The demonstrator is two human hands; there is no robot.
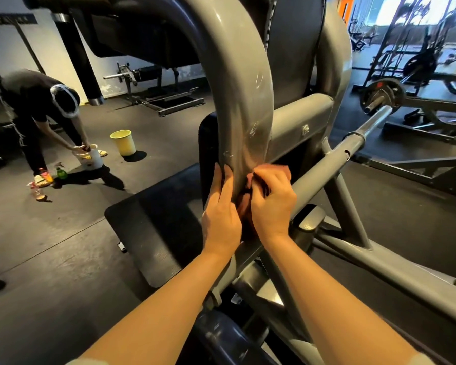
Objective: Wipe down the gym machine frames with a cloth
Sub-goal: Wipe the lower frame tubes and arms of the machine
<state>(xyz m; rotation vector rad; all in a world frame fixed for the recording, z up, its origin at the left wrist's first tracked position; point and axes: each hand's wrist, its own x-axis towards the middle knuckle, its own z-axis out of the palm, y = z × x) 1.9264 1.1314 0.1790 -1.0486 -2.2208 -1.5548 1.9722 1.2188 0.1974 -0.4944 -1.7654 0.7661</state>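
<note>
A curved grey frame tube of the gym machine arches down in front of me, its surface streaked and shiny. My left hand rests with straight fingers against the tube's lower left side. My right hand grips a small reddish-brown cloth bunched against the tube's lower right side; most of the cloth is hidden under my fingers. A black seat pad lies just below and left of both hands.
A grey bar with a weight plate juts out to the right. At left a person bends over a white bucket, near a yellow bucket and bottles on the dark floor. Racks stand at back right.
</note>
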